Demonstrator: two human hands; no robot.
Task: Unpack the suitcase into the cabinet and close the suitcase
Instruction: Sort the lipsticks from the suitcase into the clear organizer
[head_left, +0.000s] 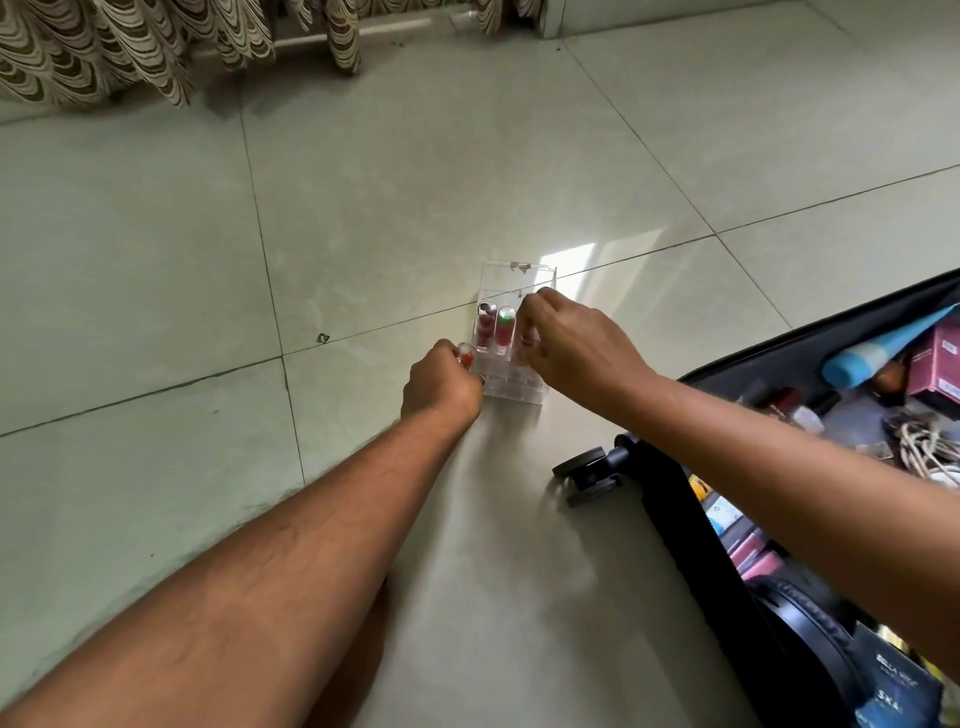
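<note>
A: Suitcase (675, 519) — where did it lie?

B: Open on the floor (156, 260) at about four o'clock in the frame, black, with one wheel (587, 470) poking out toward the middle. It was packed with small things: a blue tube (862, 358), a pink box (935, 366), small bottles, a coil of pale cable (930, 447) and some flat boxes along its near edge.

A: Start from the left, then. What was over there?

B: At eleven o'clock, a patterned brown-and-cream curtain (130, 47) hung down to the tiles. Toward nine o'clock there was only pale tile, with a tiny dark scrap (323, 338) on a grout line.

A: And the hands?

B: The left hand (441, 382) reached in from seven o'clock, fingers curled around a small clear item with red in it (464, 356), right against the left side of a clear plastic organizer (514, 332) standing at the centre.

A: What did the organizer hold?

B: Two tubes upright in its slots, a red one (484, 325) and one with a green-and-red top (505, 325), just beside each other.

A: The right hand?

B: The right hand (576, 348) came across from three o'clock over the organizer's right side, fingers bent down at its slots. Whether they pinched something, I couldn't tell.
</note>
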